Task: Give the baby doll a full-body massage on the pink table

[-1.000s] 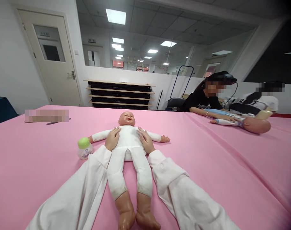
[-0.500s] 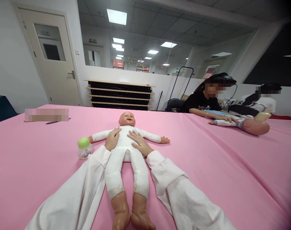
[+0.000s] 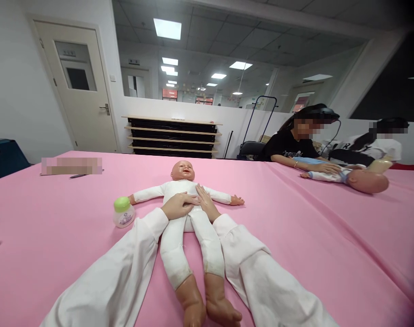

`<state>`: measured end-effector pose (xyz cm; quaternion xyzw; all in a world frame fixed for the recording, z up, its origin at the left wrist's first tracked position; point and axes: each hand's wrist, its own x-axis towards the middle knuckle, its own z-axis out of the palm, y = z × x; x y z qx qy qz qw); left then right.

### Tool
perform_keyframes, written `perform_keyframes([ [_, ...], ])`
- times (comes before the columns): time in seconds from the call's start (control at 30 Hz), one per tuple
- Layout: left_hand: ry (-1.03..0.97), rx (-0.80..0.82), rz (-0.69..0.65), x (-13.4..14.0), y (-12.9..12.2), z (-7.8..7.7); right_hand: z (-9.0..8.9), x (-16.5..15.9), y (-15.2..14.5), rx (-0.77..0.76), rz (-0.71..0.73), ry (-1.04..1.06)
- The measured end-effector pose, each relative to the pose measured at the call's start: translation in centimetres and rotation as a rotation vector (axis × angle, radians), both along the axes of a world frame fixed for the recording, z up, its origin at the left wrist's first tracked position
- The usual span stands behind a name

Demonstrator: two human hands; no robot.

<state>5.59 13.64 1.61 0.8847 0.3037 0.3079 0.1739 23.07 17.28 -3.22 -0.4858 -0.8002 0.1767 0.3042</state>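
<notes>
While the doll (image 3: pixel 182 187) lies face up on the pink-covered bench (image 3: pixel 295 236), arms spread, both hands rest on its torso. Left hand (image 3: pixel 180 205) slants across the belly, fingertips at the right hand (image 3: pixel 207 203); cannot tell if they touch. Each grip flat, fingers extended, unclosed. Green-lidded jar (image 3: pixel 124 214) upright beside one doll arm. Farther right, co-worker's hand (image 3: pixel 327 168) on second doll (image 3: pixel 367 180).
</notes>
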Motion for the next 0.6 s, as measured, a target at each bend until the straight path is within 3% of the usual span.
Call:
perform_keyframes([
  [0.2, 0.148, -0.052, 0.22, -0.5, 1.0, -0.5, -0.7, 0.0, 0.3, 0.005, 0.037, 0.075],
  [0.5, -0.017, -0.233, 0.605, -2.1, 3.1, -2.2, 0.5, -0.7, -0.3, -0.052, -0.005, 0.104],
  [0.6, -0.056, -0.262, 0.659, -2.4, 3.4, -2.6, 1.3, -1.2, -0.8, -0.037, 0.018, 0.135],
])
